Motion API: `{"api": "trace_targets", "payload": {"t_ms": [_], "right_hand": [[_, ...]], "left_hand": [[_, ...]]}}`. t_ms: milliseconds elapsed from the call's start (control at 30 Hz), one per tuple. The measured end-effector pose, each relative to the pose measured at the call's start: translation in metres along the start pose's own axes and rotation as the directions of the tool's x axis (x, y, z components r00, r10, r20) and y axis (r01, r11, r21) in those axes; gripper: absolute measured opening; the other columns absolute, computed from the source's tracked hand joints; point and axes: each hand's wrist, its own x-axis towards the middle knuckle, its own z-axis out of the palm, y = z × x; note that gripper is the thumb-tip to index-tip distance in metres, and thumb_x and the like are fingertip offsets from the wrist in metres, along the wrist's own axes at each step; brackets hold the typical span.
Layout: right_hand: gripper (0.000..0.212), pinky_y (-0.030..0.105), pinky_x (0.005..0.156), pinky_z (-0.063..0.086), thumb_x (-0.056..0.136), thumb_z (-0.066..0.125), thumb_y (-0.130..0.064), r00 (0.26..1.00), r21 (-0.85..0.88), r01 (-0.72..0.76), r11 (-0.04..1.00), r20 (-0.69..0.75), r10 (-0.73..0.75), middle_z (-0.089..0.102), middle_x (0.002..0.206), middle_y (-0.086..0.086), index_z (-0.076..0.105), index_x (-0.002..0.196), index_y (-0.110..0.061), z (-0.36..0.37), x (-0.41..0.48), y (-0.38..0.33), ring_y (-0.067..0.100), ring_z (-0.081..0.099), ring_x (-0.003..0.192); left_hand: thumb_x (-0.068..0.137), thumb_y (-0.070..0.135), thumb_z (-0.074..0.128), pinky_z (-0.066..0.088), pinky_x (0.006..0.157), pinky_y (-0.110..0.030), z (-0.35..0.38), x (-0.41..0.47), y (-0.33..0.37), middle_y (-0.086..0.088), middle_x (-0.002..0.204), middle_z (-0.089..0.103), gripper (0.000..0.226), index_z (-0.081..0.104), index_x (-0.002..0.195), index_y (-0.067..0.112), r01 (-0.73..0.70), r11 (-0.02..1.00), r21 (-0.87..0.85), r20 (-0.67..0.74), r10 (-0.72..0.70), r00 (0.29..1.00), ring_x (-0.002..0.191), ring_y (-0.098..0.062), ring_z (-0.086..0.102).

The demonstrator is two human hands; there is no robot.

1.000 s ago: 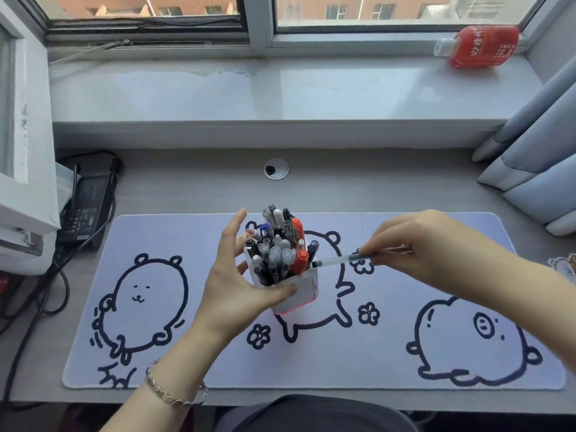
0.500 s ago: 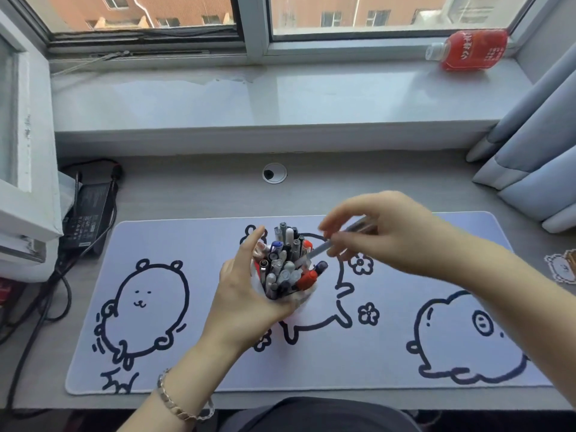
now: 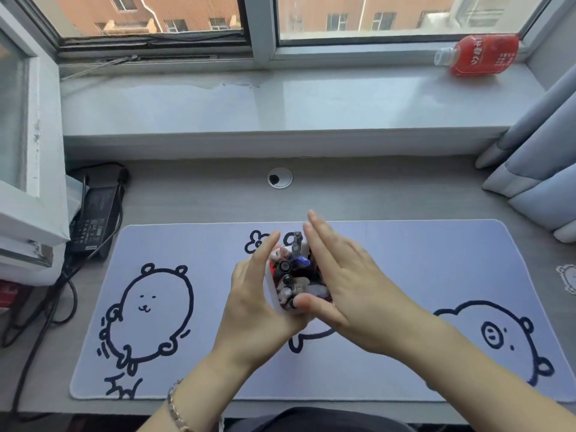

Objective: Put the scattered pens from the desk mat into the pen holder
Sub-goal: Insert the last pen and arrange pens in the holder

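A white pen holder (image 3: pixel 270 291) stands near the middle of the pale desk mat (image 3: pixel 405 260), which is printed with cartoon animals. It is packed with several pens (image 3: pixel 293 266), caps up. My left hand (image 3: pixel 252 307) wraps the holder's left side. My right hand (image 3: pixel 352 288) lies flat against its right side with fingers straight and the thumb on the front rim. Most of the holder is hidden between my hands. I see no loose pen on the mat.
A red bottle (image 3: pixel 480 54) lies on the windowsill at the back right. A black power adapter (image 3: pixel 93 219) with cables sits left of the mat, under an open window frame (image 3: pixel 28 182). A cable grommet (image 3: pixel 280 178) is behind the mat. Curtains (image 3: pixel 536 169) hang at right.
My right hand carried a clear pen from the right to the holder and let it go there. That hand now presses the holder's right side. The holder sits more upright.
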Motion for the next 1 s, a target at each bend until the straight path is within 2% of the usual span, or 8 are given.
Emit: {"api": "trace_targets", "payload": {"t_ms": [100,200,300,367,500,633,833,1000], "right_hand": [[0.079,0.017,0.111,0.009,0.085,0.029,-0.066,0.995,0.147,-0.035,0.989,0.101,0.020,-0.001,0.157,-0.012,0.001,0.147,-0.026,-0.009,0.016,0.006,0.002,0.010,0.141],[0.053,0.022,0.103,0.034,0.093,0.043,-0.040,0.992,0.372,-0.129,0.919,0.050,0.120,0.040,0.143,-0.007,0.028,0.142,-0.027,-0.011,0.037,0.025,0.003,0.045,0.118],[0.035,0.026,0.094,0.044,0.094,0.046,-0.031,0.976,0.303,-0.217,0.928,0.071,0.205,0.057,0.116,-0.006,0.048,0.129,-0.024,-0.012,0.058,0.049,0.008,0.054,0.099],[0.028,0.026,0.093,0.045,0.095,0.047,-0.027,0.970,0.244,-0.241,0.939,0.082,0.228,0.059,0.103,-0.006,0.056,0.120,-0.020,-0.012,0.070,0.059,0.011,0.057,0.097],[0.027,0.034,0.094,0.047,0.095,0.045,-0.028,0.952,0.145,-0.294,0.945,0.129,0.276,0.064,0.112,0.000,0.057,0.118,-0.020,-0.010,0.088,0.066,0.012,0.055,0.093],[0.029,0.034,0.092,0.047,0.095,0.043,-0.029,0.927,0.096,-0.348,0.933,0.182,0.327,0.063,0.118,0.001,0.056,0.120,-0.021,-0.006,0.095,0.071,0.016,0.057,0.099],[0.029,0.034,0.093,0.047,0.095,0.043,-0.027,0.905,0.057,-0.390,0.919,0.205,0.372,0.063,0.120,0.003,0.056,0.120,-0.019,-0.006,0.091,0.076,0.019,0.058,0.107],[0.029,0.028,0.087,0.043,0.095,0.043,-0.026,0.893,0.019,-0.414,0.910,0.201,0.402,0.062,0.122,0.002,0.056,0.120,-0.018,-0.007,0.091,0.075,0.020,0.057,0.109]], "left_hand": [[0.043,0.038,0.082,0.040,0.090,-0.007,-0.006,0.010,-0.004,0.024,0.120,0.054,0.094,0.034,0.122,0.056,0.053,0.997,-0.050,0.041,-0.051,0.998,0.115,0.008,0.048],[0.045,0.020,0.090,0.042,0.088,-0.010,-0.022,0.039,-0.010,0.032,0.111,0.052,0.091,0.040,0.112,0.054,0.113,0.991,-0.071,-0.010,-0.114,0.993,0.097,0.027,0.047],[0.047,0.008,0.089,0.046,0.091,-0.022,-0.053,0.083,-0.016,0.015,0.113,0.059,0.090,0.045,0.121,0.036,0.133,0.991,-0.023,-0.034,-0.134,0.990,0.100,0.009,0.057],[0.042,0.011,0.089,0.045,0.097,-0.026,-0.075,0.117,-0.023,0.010,0.113,0.060,0.093,0.046,0.123,0.026,0.117,0.993,0.005,-0.059,-0.116,0.991,0.107,-0.008,0.058],[0.030,0.027,0.084,0.044,0.102,-0.035,-0.111,0.178,-0.034,0.000,0.119,0.061,0.105,0.045,0.127,0.022,0.116,0.985,0.125,-0.079,-0.107,0.991,0.109,-0.018,0.058],[0.047,-0.009,0.083,0.048,0.089,-0.031,-0.128,0.207,-0.045,-0.003,0.111,0.062,0.092,0.045,0.126,0.015,0.138,0.981,0.137,0.054,-0.147,0.988,0.104,-0.020,0.060],[0.040,-0.003,0.078,0.050,0.064,-0.010,-0.145,0.204,-0.055,0.020,0.080,0.068,0.074,0.051,0.099,0.034,0.120,0.972,0.202,0.250,-0.170,0.953,0.077,0.005,0.062],[0.048,0.002,0.080,0.043,0.086,-0.026,-0.144,0.196,-0.058,0.002,0.119,0.053,0.113,0.020,0.142,0.023,0.126,0.953,0.276,0.221,-0.191,0.956,0.106,-0.018,0.054]]}}
